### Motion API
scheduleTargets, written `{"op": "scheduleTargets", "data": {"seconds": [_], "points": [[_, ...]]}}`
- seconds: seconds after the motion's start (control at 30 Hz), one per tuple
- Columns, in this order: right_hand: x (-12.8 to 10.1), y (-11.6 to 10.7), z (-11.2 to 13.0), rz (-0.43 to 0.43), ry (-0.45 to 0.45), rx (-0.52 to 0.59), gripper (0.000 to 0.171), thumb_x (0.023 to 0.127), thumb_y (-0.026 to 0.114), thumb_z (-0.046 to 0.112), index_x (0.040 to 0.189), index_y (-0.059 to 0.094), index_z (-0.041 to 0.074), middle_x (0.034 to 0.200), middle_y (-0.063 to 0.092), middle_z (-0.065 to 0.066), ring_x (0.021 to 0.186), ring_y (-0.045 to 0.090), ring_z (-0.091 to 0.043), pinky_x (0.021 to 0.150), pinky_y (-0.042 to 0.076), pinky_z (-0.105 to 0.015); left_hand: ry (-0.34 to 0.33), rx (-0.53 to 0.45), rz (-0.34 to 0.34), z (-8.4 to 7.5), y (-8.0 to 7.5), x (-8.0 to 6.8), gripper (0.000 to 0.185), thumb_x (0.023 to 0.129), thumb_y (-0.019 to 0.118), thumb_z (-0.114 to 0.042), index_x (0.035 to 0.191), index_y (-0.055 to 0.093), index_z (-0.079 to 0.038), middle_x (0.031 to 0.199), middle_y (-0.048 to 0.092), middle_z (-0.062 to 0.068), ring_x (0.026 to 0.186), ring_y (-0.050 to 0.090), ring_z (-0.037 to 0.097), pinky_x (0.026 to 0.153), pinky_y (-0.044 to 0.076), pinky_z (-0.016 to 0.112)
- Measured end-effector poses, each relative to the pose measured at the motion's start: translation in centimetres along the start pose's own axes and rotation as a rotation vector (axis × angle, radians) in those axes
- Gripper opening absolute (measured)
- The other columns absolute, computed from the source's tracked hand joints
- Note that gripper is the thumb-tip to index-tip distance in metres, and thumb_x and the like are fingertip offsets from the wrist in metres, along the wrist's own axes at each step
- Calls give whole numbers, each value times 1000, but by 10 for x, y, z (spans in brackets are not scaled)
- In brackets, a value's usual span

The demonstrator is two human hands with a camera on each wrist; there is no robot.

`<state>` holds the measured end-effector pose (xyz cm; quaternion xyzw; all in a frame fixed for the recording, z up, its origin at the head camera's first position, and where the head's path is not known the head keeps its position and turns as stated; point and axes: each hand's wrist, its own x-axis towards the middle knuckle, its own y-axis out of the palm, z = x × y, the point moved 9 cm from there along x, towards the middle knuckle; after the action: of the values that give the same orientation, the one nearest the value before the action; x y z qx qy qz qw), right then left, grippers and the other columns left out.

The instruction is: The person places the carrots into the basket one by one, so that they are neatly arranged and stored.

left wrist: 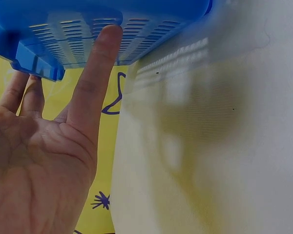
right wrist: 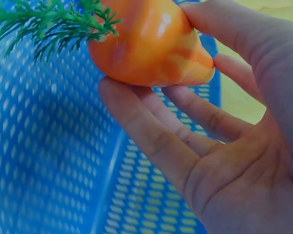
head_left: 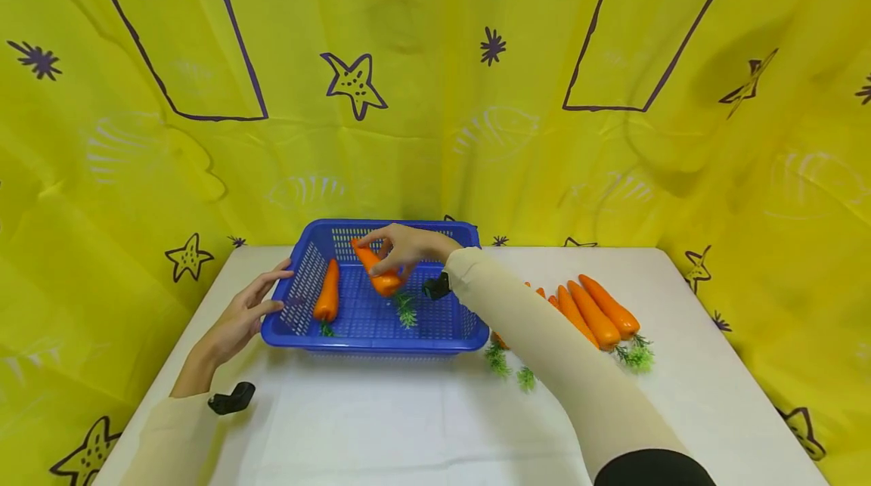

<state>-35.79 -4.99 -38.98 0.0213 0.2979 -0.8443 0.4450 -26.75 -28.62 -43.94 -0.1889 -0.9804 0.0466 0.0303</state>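
Note:
My right hand (head_left: 406,246) grips an orange carrot (head_left: 382,279) with green leaves, held inside the blue basket (head_left: 374,343) above its floor. In the right wrist view the thumb and fingers close around this carrot (right wrist: 146,44), its leafy end toward the left. My left hand (head_left: 240,314) touches the basket's left rim. From the left wrist view, the left hand (left wrist: 44,151) has its fingers extended, with fingertips against the basket's side (left wrist: 78,39). Another carrot (head_left: 328,293) lies in the left part of the basket, its leaves toward me.
Several carrots (head_left: 590,312) with leafy tops lie on the white table (head_left: 354,418) to the right of the basket, partly hidden behind my right sleeve (head_left: 544,350). A yellow patterned curtain (head_left: 422,146) stands behind the table and along both sides.

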Motion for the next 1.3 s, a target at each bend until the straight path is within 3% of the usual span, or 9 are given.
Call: {"op": "scheduleTargets", "data": {"seconds": [0.1, 0.2, 0.3, 0.37, 0.63, 0.97, 1.13, 1.3], "points": [[11, 9, -6, -1, 20, 55, 67, 94, 76, 12, 155, 48, 18, 124, 62, -21, 96, 69, -28, 75, 64, -44, -5, -2, 0, 1, 0, 0, 52, 106, 51, -7, 156, 37, -10, 174, 1, 5, 140, 36, 11, 92, 59, 34], [21, 17, -12, -10, 38, 98, 67, 93, 76, 11, 154, 49, 16, 123, 61, -21, 95, 69, -29, 75, 64, -46, -15, -5, -6, 1, 0, 1, 52, 106, 51, -7, 157, 37, -11, 174, 1, 6, 146, 33, 21, 92, 59, 34], [29, 25, -16, -22, 52, 124, 66, 93, 76, 11, 153, 50, 14, 118, 62, -19, 92, 69, -29, 72, 64, -44, -24, -5, -16, 1, -1, 2, 53, 106, 52, -6, 157, 37, -12, 174, 1, 5, 153, 13, 43, 93, 58, 31], [35, 31, -18, -26, 61, 142, 66, 93, 76, 10, 153, 50, 13, 116, 61, -18, 91, 68, -28, 72, 64, -43, -21, -11, -15, -1, -1, 1, 53, 106, 51, -6, 157, 37, -11, 174, 1, 5, 153, 2, 48, 94, 57, 30], [50, 47, -27, -41, 112, 243, 63, 92, 77, 9, 150, 53, 13, 121, 60, -14, 87, 72, -30, 68, 64, -42, -3, -28, -1, -1, 0, 0, 52, 106, 50, -4, 156, 37, -10, 174, 1, 5, 153, 0, 47, 95, 57, 30], [58, 52, -33, -119, 166, 293, 66, 91, 78, 9, 151, 51, 11, 127, 59, -20, 87, 72, -33, 67, 64, -43, 5, -19, 1, -1, 0, 1, 51, 107, 49, -5, 156, 37, -9, 174, 2, 6, 154, 0, 46, 96, 56, 28], [61, 53, -35, -146, 183, 303, 65, 91, 79, 12, 151, 52, 13, 120, 62, -18, 87, 72, -31, 65, 64, -42, 7, -4, 2, -1, -2, 3, 50, 107, 49, -6, 156, 37, -10, 174, 3, 5, 154, 1, 45, 97, 55, 27], [65, 56, -37, -151, 192, 319, 66, 89, 82, 13, 149, 54, 14, 124, 59, -16, 85, 72, -32, 64, 64, -42, 0, -10, -1, 1, -3, 3, 51, 107, 49, -5, 156, 37, -10, 174, 2, 5, 153, 1, 46, 97, 55, 28]]}}
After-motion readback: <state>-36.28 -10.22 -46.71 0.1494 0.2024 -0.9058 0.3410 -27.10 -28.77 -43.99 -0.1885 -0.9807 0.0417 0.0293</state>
